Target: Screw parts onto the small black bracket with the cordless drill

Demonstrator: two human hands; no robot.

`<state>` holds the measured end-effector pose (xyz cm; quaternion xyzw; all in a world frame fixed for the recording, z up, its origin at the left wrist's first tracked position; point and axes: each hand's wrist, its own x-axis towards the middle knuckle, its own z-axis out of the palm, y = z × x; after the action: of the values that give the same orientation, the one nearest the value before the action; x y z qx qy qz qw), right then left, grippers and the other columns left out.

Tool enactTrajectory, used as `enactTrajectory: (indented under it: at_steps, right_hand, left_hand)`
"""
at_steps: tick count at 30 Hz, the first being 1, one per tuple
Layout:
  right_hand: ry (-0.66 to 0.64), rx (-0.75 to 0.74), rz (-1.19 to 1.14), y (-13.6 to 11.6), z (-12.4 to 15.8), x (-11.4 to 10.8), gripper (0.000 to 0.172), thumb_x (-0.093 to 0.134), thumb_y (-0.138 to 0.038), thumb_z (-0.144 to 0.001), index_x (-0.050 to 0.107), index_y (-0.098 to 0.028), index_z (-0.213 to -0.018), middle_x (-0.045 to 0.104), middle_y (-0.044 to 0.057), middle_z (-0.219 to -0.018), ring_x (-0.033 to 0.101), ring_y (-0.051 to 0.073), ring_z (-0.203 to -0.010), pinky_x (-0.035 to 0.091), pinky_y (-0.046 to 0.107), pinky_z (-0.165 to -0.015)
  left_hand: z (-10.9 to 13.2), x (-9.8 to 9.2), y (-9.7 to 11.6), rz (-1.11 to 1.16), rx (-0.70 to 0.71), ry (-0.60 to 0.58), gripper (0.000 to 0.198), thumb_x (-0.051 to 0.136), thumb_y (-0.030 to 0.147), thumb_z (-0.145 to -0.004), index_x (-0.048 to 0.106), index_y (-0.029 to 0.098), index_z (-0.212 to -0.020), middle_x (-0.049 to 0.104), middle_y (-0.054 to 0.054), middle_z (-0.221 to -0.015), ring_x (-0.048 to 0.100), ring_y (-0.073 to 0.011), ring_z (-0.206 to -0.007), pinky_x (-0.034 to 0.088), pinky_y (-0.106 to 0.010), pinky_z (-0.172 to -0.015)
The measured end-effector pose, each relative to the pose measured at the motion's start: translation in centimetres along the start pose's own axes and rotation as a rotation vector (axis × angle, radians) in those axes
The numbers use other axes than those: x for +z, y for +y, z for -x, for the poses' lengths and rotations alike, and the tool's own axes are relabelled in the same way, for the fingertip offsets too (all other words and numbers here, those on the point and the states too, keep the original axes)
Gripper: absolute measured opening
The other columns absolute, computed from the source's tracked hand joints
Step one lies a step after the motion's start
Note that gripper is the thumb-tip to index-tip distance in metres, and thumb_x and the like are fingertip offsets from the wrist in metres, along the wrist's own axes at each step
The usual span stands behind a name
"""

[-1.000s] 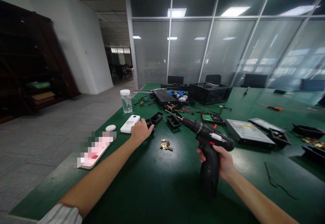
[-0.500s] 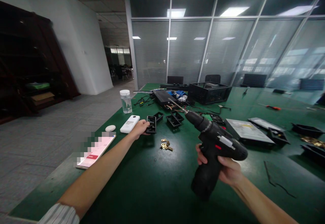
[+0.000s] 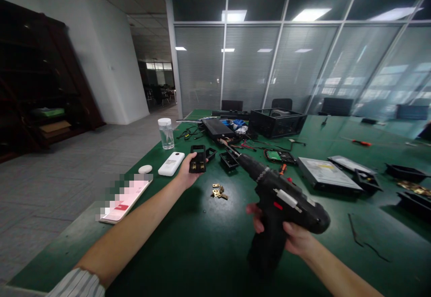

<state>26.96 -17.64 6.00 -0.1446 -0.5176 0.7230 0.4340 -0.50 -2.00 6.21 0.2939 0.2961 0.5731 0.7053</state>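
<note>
The person's left arm, cuffed in a grey-and-white striped sleeve, reaches obliquely across the left edge of the green-topped table; the right forearm enters from the near right side. The left hand is closed around a black rectangular plastic housing, its thumb at the housing's left side; the housing is tilted to face the viewer, with two brass-coloured parts at its near end. Whether it touches the table cannot be told. The right hand is wrapped around the grip of a black cordless drill, whose long bit points forward and to the left.

A small pile of flat brass-coloured plates lies between the hands. Beyond it, open black plastic trays stand partly behind the bit, and another small black tray sits just behind the housing. Along the table's left edge, from near to far, lie a pink-screened phone, a white oval object, a white rectangular device near the left hand, and a clear white-capped bottle. A black open-framed case stands toward the far edge.
</note>
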Motion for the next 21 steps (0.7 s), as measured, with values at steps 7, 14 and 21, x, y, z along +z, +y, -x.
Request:
enactTrajectory:
  at_steps: [7,14,21]
  right_hand:
    - [0.098,-0.160,0.010,-0.3,-0.2,-0.2,0.038,0.064,-0.036,-0.062,0.053,-0.018,-0.095,0.047,0.003,-0.077,0.043,0.014,-0.062,0.037,0.029,-0.060]
    - [0.080,-0.084,-0.188,-0.9,-0.3,-0.2,0.046,0.058,-0.029,-0.066,0.046,-0.023,-0.111,0.043,-0.001,-0.077,0.042,0.009,-0.053,0.040,0.033,-0.063]
    - [0.144,-0.067,-0.035,0.0,-1.0,-1.0,0.050,0.061,-0.017,-0.064,0.045,-0.026,-0.111,0.044,-0.001,-0.078,0.046,0.013,-0.062,0.038,0.036,-0.070]
  left_hand:
    - [0.9,1.3,-0.8,-0.035,0.239,-0.098,0.038,0.059,0.040,-0.072,0.052,0.015,-0.100,0.062,-0.006,-0.082,0.061,-0.0162,-0.071,0.050,-0.032,-0.063]
    - [0.3,0.5,-1.7,-0.078,0.237,-0.091,0.053,0.056,0.054,-0.066,0.055,0.011,-0.096,0.063,-0.009,-0.078,0.062,-0.0204,-0.073,0.051,-0.034,-0.065]
    - [-0.9,-1.1,-2.1,-0.043,0.092,0.024,0.059,0.042,0.062,-0.071,0.055,0.011,-0.100,0.064,-0.013,-0.080,0.063,-0.0236,-0.071,0.051,-0.041,-0.067]
